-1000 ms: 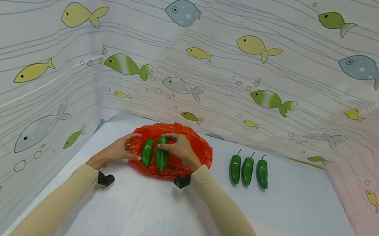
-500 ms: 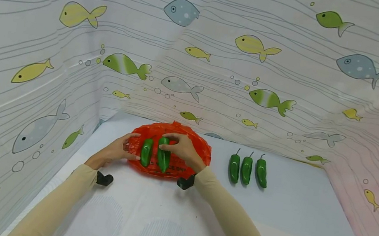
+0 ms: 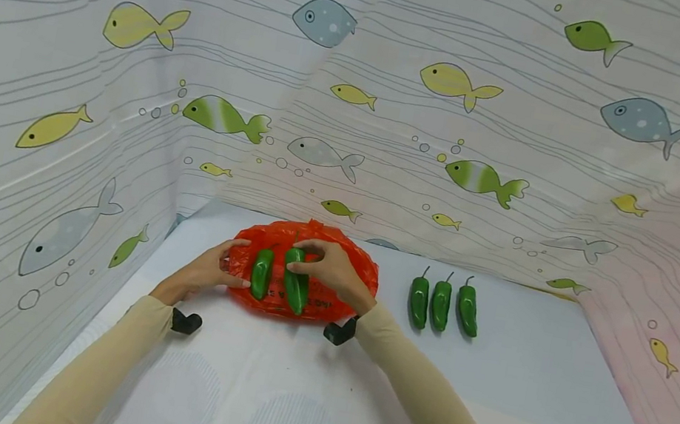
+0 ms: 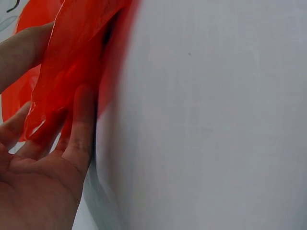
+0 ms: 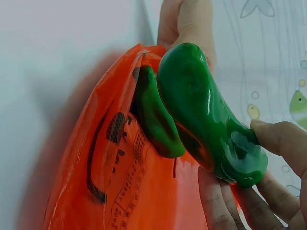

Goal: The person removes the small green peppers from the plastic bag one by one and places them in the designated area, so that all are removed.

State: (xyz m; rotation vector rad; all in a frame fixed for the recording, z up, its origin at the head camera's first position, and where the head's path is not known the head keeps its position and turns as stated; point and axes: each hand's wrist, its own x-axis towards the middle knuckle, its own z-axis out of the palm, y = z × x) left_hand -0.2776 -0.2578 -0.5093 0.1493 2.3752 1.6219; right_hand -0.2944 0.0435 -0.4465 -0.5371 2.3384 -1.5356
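A red plastic bag (image 3: pixel 337 309) with dark printing lies spread out in the head view. My right hand (image 3: pixel 333 269) grips a green chili pepper (image 3: pixel 295 289) near its stem end, thumb on one side and fingers on the other; its lower end tilts to the right over the bag. A second green pepper (image 3: pixel 260 274) lies within the bag's rim, to the left, and shows behind the bag's edge in the right wrist view. At the left rim rests my left hand (image 3: pixel 204 272), thumb and fingers spread apart, with red film partly covering the fingertips (image 4: pixel 84 103).
Three green peppers with stems (image 3: pixel 440 307) lie in a row to the right of the bag on the white tablecloth (image 3: pixel 530 364). A fish-patterned curtain (image 3: pixel 394 131) stands behind and on both sides. Dark wrist devices (image 3: pixel 340 330) sit below the wrists.
My right hand has shifted slightly right with the pepper, whose lower end has swung to the right. The left hand stays at the bag's rim.
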